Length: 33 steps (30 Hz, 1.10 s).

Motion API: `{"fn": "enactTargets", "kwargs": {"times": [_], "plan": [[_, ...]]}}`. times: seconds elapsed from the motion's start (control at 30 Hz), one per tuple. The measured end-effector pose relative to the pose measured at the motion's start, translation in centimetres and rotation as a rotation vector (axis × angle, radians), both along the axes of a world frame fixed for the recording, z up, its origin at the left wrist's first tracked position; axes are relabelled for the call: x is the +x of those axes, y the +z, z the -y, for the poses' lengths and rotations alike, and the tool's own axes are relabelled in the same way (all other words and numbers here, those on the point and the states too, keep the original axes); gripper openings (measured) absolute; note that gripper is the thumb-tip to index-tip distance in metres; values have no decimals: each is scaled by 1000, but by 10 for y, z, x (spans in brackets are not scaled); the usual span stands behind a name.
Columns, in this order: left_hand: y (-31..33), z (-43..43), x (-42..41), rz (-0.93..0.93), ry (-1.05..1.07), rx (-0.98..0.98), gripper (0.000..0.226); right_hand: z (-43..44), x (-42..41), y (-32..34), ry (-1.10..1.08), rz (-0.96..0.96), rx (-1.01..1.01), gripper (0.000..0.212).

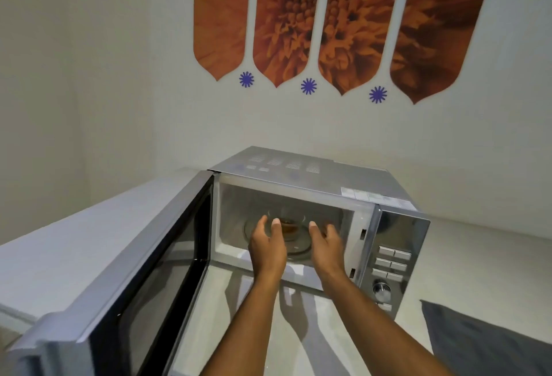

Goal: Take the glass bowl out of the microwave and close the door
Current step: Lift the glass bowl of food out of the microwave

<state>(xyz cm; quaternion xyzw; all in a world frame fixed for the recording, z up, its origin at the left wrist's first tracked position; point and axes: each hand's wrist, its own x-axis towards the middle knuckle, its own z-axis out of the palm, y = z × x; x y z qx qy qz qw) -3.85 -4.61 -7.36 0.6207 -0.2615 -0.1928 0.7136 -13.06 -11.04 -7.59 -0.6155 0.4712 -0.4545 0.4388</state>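
Note:
A silver microwave [313, 172] stands on a pale counter, its door [143, 262] swung wide open to the left. Inside, on the round turntable [295, 248], sits a clear glass bowl [288, 220] with something brown in it. My left hand [267, 242] and my right hand [325, 241] reach into the cavity, one on each side of the bowl, fingers spread. The hands hide the bowl's lower sides, so I cannot tell whether they touch it.
The control panel with buttons and a dial [381, 288] is on the microwave's right side. A dark grey cloth [484, 342] lies on the counter at the lower right. A raised ledge [74, 226] runs along the left behind the open door.

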Motion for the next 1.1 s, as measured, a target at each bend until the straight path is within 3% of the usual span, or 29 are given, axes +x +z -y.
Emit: {"fn": "enactTargets", "kwargs": {"times": [0.17, 0.3, 0.47, 0.67, 0.87, 1.1], "plan": [[-4, 41, 22, -127, 54, 29, 52, 37, 25, -6, -25, 55, 131, 43], [-9, 73, 36, -252, 92, 22, 46, 64, 46, -1, -39, 70, 146, 49], [-15, 104, 52, -364, 94, 32, 35, 104, 55, -7, 4, -144, 66, 47], [-19, 127, 63, -267, 10, 105, 21, 126, 65, -18, -41, -47, 103, 47], [-25, 134, 73, -230, 13, 134, 32, 132, 81, -30, 38, 67, 148, 44], [-26, 131, 71, -355, -37, 107, 36, 135, 85, -34, 13, 147, 202, 33]]}}
